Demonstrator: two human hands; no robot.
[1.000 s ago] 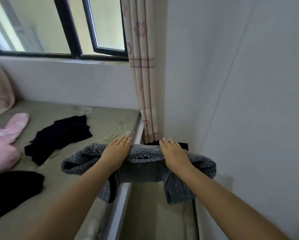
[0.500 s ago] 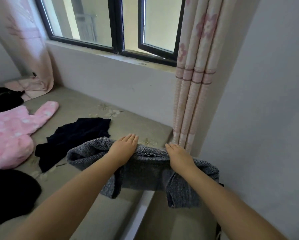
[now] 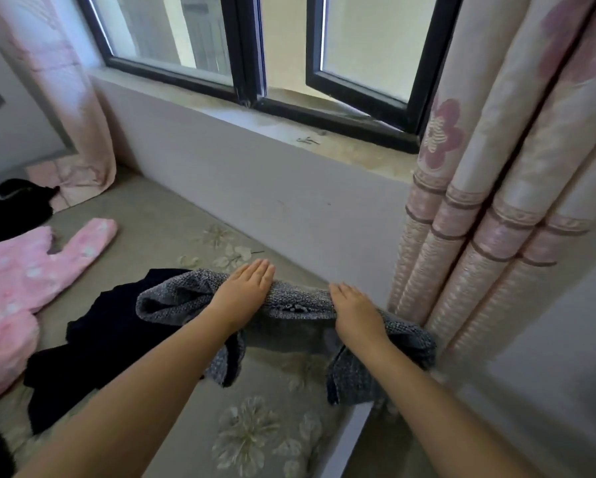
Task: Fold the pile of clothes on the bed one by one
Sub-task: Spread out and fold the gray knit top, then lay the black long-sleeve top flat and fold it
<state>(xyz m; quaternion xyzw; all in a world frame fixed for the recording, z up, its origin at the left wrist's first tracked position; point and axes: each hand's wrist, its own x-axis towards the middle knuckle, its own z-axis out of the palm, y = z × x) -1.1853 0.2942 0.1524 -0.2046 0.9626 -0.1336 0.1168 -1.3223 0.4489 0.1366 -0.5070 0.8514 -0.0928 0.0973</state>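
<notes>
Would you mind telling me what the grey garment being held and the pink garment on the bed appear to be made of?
The grey garment looks like a chunky knit, perhaps wool or acrylic: its surface is coarse, nubbly and flecked light and dark, with a matt finish. The pink garment looks like plush fleece: soft, fuzzy, with pale spots and rounded, thick edges. The exact fibre of either cannot be told from here.

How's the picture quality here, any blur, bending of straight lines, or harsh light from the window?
Head view: daylight through the window washes the panes pale; the window frame and the curtain bow and slant from wide-angle distortion; the left hand, right hand and grey knit garment look fairly sharp; the black garment is too dark for detail.
</notes>
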